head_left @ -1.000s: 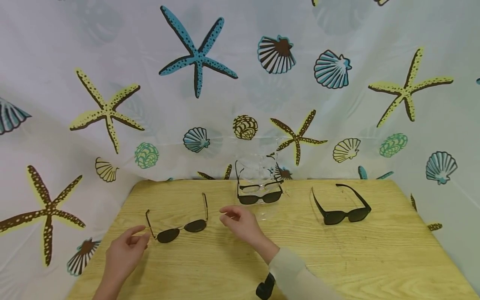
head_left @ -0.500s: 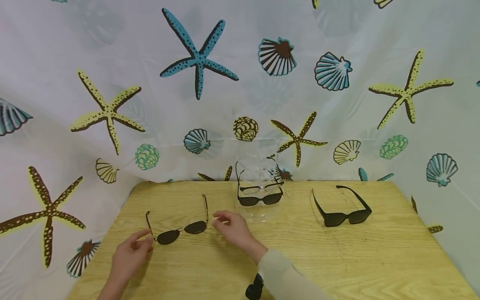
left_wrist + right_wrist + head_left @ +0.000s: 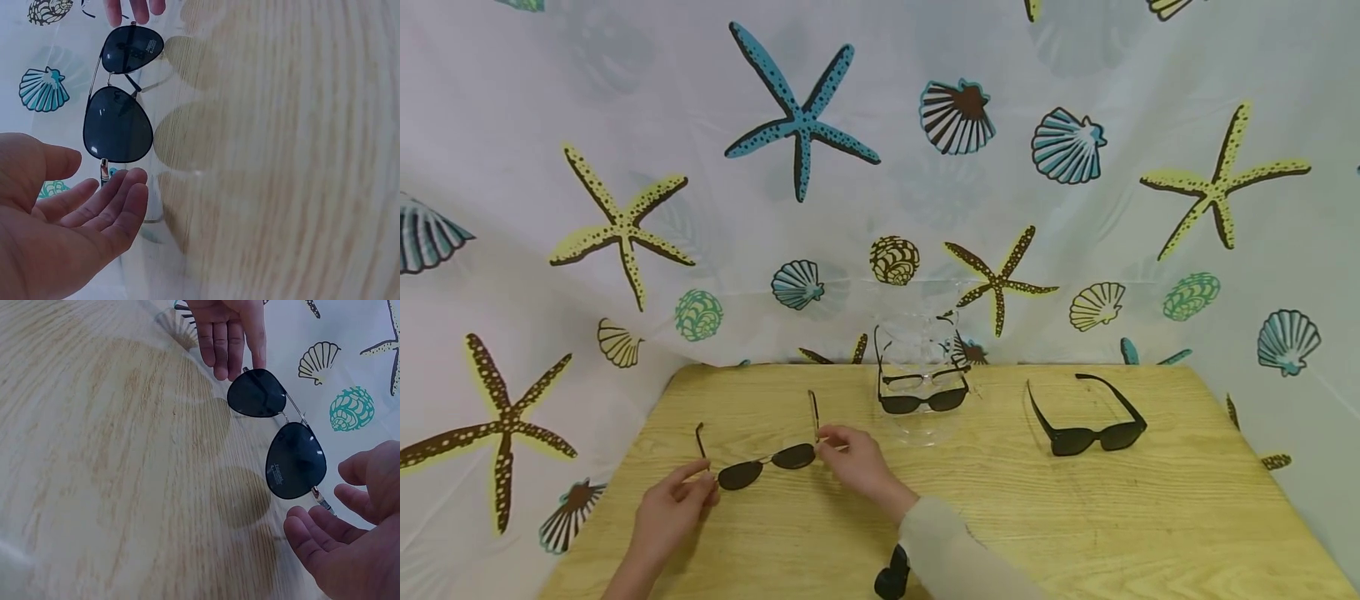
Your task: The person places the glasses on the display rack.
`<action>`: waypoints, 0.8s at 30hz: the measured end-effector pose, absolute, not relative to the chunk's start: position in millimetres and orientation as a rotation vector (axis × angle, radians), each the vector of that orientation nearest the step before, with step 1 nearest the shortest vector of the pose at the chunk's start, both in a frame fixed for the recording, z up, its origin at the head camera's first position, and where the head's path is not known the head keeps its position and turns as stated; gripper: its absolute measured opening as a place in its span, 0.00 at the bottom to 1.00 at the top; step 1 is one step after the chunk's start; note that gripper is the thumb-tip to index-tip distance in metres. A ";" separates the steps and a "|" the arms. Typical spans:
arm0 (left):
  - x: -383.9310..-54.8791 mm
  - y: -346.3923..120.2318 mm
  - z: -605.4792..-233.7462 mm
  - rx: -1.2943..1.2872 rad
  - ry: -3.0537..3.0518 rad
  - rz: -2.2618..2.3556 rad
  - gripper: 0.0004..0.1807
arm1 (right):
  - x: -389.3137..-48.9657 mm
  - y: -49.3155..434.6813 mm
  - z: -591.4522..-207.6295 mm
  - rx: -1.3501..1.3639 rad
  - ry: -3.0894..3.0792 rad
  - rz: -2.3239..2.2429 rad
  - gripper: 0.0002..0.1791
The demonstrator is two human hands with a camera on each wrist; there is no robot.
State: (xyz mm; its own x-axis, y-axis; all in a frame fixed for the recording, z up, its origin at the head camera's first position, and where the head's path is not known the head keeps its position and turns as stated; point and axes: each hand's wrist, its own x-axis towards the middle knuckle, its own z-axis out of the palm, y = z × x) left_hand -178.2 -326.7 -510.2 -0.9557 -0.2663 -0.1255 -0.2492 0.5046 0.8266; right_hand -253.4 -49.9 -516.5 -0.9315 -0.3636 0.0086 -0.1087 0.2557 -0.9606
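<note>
Both hands, left (image 3: 672, 510) and right (image 3: 857, 460), rest open-fingered.

No text can be read with any certainty. The one trace of lettering is a small pale mark printed near the lower edge of one dark lens of the aviator sunglasses (image 3: 284, 440), seen in the right wrist view; it is too small and blurred to make out its letters. In the left wrist view the far lens of the same pair carries a similar faint mark, equally illegible. The black sunglasses (image 3: 1088, 423), the pair on the clear stand (image 3: 922, 398), the table (image 3: 1075, 517) and the seashell curtain (image 3: 1075, 208) bear no legible words, numbers or signs.
</note>
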 end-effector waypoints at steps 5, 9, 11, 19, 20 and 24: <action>-181.1 -328.8 -511.9 0.485 -2.691 -1.552 0.27 | -251.9 -52.8 -519.2 -0.446 2.293 -1.741 0.21; -184.0 -330.1 -513.0 0.494 -2.643 -1.641 0.26 | -251.4 -54.4 -519.0 -0.450 2.285 -1.770 0.22; -184.5 -330.6 -513.9 0.500 -2.630 -1.667 0.26 | -250.6 -55.2 -519.6 -0.448 2.270 -1.786 0.22; -186.7 -331.9 -516.8 0.521 -2.602 -1.744 0.25 | -248.8 -58.7 -524.3 -0.393 2.265 -1.876 0.18; -186.6 -332.2 -517.2 0.523 -2.596 -1.740 0.24 | -248.6 -59.3 -524.5 -0.391 2.274 -1.878 0.17; -186.1 -334.2 -518.6 0.523 -2.582 -1.719 0.21 | -247.7 -61.3 -524.1 -0.378 2.282 -1.906 0.14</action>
